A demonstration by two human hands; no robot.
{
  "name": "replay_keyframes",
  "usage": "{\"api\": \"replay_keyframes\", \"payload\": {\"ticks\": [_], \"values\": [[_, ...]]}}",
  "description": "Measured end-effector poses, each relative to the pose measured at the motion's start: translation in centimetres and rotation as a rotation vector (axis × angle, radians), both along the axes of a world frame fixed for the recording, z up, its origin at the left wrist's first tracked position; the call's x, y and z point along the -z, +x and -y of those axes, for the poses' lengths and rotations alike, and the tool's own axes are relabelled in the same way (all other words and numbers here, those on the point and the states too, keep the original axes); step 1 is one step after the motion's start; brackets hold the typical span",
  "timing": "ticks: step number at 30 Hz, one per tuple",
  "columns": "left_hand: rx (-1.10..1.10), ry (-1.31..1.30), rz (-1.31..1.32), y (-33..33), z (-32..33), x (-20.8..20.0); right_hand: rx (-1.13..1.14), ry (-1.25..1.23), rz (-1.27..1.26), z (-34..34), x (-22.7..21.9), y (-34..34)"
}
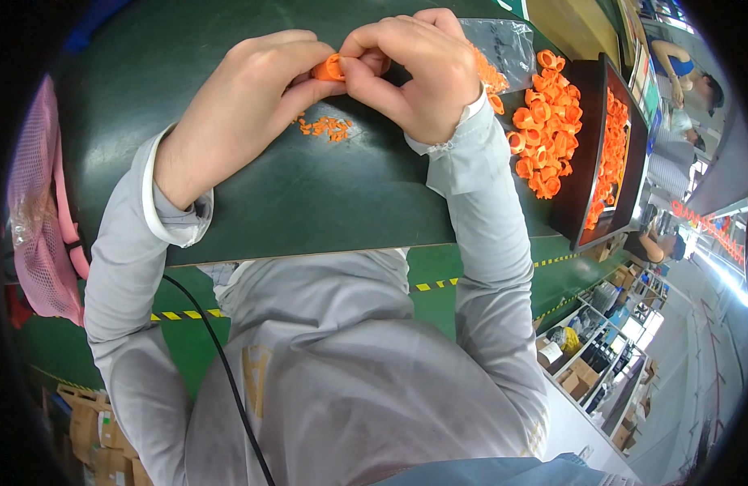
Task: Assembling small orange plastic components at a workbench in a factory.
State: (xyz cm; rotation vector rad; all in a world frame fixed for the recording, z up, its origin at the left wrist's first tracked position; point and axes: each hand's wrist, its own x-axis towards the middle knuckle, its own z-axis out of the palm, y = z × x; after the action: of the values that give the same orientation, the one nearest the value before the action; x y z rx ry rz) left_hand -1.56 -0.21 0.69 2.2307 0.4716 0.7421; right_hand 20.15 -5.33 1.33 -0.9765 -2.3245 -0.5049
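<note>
Between both hands, above the dark green table [333, 202], is a small hollow orange plastic part [332, 68], shaped like a short ring. My left hand [260, 85] grips it from the left with thumb and fingers. From the other side my right hand [418, 73] pinches its rim; the right fingertips partly hide it. Below the hands lies a scatter of tiny orange pieces [325, 128]. To the right of my right hand is a heap of similar orange parts [548, 121]. A clear plastic bag [508, 49] with small orange pieces lies behind my right wrist.
A black bin [589, 170] holding more orange parts stands at the table's right edge. A pink mesh bag [38, 202] hangs at the left. A black cable [220, 348] runs down past my body. Shelves with boxes [581, 377] and other people are farther right.
</note>
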Motion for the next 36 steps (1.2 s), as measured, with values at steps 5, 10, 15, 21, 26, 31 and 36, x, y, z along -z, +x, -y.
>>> {"api": "replay_keyframes", "payload": {"ticks": [5,10,15,21,26,31,36], "values": [[0.004,-0.04,0.0,0.1,-0.2,0.4,-0.074,0.056,-0.002,-0.6,0.2,0.5],[0.02,-0.004,-0.011,0.0,-0.3,0.6,-0.063,0.082,-0.008,-0.6,0.4,0.5],[-0.005,-0.054,-0.007,0.1,-0.1,0.0,0.007,0.021,0.027,0.4,-0.1,0.0],[-0.01,0.074,0.065,0.0,-0.5,0.6,0.231,-0.625,-0.62,1.8,-2.2,-2.5],[0.066,0.072,0.082,-0.3,-0.8,-0.4,0.024,-0.028,-0.083,0.5,-0.1,-0.5],[0.158,-0.148,0.068,-0.9,-1.6,-0.5,-0.059,0.184,0.136,-0.1,-1.5,-0.3],[0.137,-0.096,-0.03,-0.8,-1.2,-1.0,0.042,-0.298,-0.247,2.2,-2.9,-2.6]]}}
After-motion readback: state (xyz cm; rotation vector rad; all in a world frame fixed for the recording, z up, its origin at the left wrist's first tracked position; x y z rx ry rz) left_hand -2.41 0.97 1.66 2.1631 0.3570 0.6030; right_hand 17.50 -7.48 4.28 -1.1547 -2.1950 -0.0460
